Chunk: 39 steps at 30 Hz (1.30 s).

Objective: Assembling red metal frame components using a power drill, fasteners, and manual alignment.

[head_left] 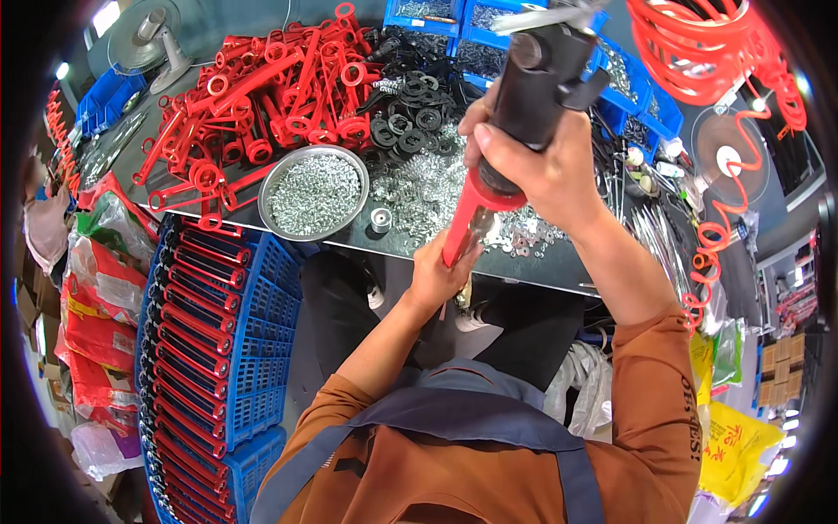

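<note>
My right hand [554,170] is closed around a black cylindrical hand tool [532,87], held tilted above the table's front edge. Its lower end meets the ring-shaped head of a red metal handle [471,205]. Lower down, the fingers of my left hand [441,275] wrap round that handle's narrow part. Beyond my hands lie loose silvery small parts [419,188] and a heap of black ring-shaped parts [408,113]. What joins tool and handle inside the ring is hidden. A blurred grey piece [550,17] shows at the tool's top.
Many red handles [262,96] are piled at the back left. A round metal bowl [365,196] of small fasteners and a little metal cup [381,220] stand near the edge. Blue crates [262,341] hold rows of red handles. Blue bins [642,109] and a red coiled hose [690,44] are right.
</note>
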Tool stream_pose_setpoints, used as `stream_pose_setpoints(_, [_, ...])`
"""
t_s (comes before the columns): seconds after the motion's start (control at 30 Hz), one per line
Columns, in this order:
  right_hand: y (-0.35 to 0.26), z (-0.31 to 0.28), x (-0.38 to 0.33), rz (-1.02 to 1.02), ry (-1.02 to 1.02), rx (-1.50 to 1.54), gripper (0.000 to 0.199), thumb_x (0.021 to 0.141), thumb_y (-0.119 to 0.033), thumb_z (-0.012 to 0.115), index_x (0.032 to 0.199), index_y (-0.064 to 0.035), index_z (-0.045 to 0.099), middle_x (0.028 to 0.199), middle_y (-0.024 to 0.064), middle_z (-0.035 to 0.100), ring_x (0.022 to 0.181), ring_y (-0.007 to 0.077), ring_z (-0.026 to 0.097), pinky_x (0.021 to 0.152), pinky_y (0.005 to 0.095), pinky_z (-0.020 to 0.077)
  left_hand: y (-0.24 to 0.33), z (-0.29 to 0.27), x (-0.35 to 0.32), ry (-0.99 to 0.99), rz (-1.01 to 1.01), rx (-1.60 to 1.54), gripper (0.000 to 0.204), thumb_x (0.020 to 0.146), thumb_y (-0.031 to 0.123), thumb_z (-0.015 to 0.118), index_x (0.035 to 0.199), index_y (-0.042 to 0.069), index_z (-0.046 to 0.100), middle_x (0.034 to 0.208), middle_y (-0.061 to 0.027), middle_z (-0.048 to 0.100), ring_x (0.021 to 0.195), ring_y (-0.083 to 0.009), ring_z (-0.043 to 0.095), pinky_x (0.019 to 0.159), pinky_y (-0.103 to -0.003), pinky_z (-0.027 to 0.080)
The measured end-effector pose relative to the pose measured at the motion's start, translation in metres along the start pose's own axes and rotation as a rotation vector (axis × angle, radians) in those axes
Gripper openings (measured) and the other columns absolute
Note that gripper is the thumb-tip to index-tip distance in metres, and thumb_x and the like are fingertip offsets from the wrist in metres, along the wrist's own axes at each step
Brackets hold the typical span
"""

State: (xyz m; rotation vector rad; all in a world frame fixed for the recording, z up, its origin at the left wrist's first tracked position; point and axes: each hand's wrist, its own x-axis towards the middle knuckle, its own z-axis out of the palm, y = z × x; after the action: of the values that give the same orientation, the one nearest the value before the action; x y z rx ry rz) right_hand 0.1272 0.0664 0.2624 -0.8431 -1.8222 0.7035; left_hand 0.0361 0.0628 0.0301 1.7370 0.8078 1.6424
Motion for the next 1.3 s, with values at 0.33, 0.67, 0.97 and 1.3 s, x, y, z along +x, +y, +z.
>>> stream_pose_setpoints(0.33, [0.011,-0.115,-0.008,-0.012,0.374,0.099,0.02,0.085,-0.007,0.059,0.101,0.0047,0.059,0.089,0.0126,0.065,0.072,0.0171,0.063,0.064,0.0292,0.0513,0.001,-0.001,-0.004,-0.06,-0.231,-0.117,0.024,0.081,0.005,0.071,0.102,0.001,0.061,0.076,-0.0109,0.066,0.066,-0.0151,0.066,0.061,-0.028,0.05])
stream_pose_setpoints(0.67, [0.246,-0.159,-0.183,0.426,0.314,-1.345,0.07,0.073,-0.027,0.072,0.123,0.0145,0.046,0.126,0.033,0.046,0.118,0.0453,0.045,0.103,0.0475,0.0356,0.086,-0.106,0.019,0.329,-0.181,-0.848,0.035,0.096,0.039,0.047,0.092,0.004,0.05,0.07,-0.0042,0.047,0.06,-0.0155,0.048,0.062,-0.032,0.044])
stream_pose_setpoints(0.97, [0.073,0.11,-0.181,0.28,0.41,0.759,0.055,0.084,-0.004,0.059,0.134,0.004,0.036,0.123,0.0191,0.053,0.111,0.0196,0.056,0.095,0.0326,0.0462,0.079,-0.051,0.012,0.585,-0.261,-1.149,0.023,0.095,0.03,0.053,0.096,0.006,0.051,0.08,0.0007,0.047,0.07,-0.0099,0.047,0.073,-0.03,0.043])
stream_pose_setpoints(1.3, [0.065,0.016,-0.188,0.152,-0.14,-0.047,0.03,0.074,-0.002,0.067,0.103,0.0058,0.061,0.095,0.016,0.067,0.088,0.029,0.067,0.082,0.0383,0.0516,0.153,-0.178,-0.058,-0.309,0.149,0.222,0.032,0.079,0.015,0.074,0.107,0.003,0.066,0.096,-0.0118,0.068,0.091,-0.0315,0.064,0.083,-0.035,0.05])
